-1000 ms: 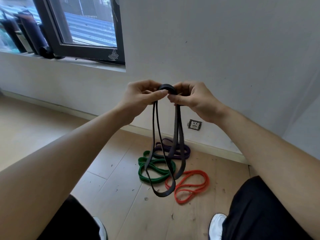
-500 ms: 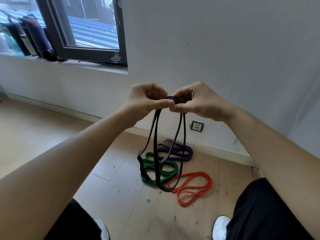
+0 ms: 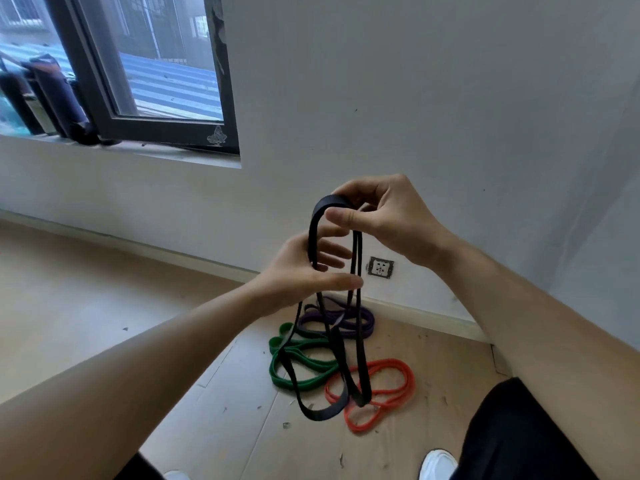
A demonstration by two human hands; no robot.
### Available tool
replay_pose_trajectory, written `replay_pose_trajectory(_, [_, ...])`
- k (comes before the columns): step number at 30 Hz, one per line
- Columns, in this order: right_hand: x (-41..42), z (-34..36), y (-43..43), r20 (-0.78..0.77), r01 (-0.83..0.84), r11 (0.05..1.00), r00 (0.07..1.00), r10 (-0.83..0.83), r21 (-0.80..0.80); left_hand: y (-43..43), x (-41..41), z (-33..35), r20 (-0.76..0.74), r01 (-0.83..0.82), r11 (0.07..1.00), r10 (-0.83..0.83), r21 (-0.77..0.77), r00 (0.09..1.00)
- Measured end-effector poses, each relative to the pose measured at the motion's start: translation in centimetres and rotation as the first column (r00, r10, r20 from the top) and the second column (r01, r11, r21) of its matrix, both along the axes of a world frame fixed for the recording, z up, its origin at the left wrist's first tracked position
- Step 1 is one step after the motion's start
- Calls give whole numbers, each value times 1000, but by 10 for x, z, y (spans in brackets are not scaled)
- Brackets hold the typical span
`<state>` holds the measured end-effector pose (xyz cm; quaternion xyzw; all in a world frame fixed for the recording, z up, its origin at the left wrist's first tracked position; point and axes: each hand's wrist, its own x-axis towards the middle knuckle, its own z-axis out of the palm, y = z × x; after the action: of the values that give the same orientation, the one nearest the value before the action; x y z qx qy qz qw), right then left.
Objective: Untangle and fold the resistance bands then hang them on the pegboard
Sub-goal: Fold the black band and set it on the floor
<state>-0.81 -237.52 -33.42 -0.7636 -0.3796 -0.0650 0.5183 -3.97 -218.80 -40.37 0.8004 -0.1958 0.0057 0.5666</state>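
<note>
A dark-framed window (image 3: 166, 81) sits far left; the dark shapes on its sill are too blurred to name. At centre, the left hand (image 3: 304, 271), fingers loosely straight, reaches among the hanging strands of the black band (image 3: 330, 202). The right hand (image 3: 391, 216) pinches the band's top fold. Its loops dangle in front of the green band (image 3: 277, 372), purple band (image 3: 367, 323) and orange band (image 3: 408, 379) on the floor, partly covering them. A white shoe (image 3: 438, 462) is cut off at bottom right.
</note>
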Motion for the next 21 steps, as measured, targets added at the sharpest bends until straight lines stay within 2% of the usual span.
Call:
replay_pose_trajectory(5, [-4, 5, -10, 126, 96, 995, 988, -94, -7, -39, 4, -16, 12, -33, 998, 34, -46, 999])
replay_pose_trajectory(13, [9, 6, -39, 56, 136, 981, 988, -145, 140, -65, 9, -23, 14, -73, 994, 74, -85, 997])
replay_pose_trajectory(21, [14, 8, -53, 14, 115, 973, 993, -121, 197, -77, 2, -20, -120, 73, 988, -89, -137, 989])
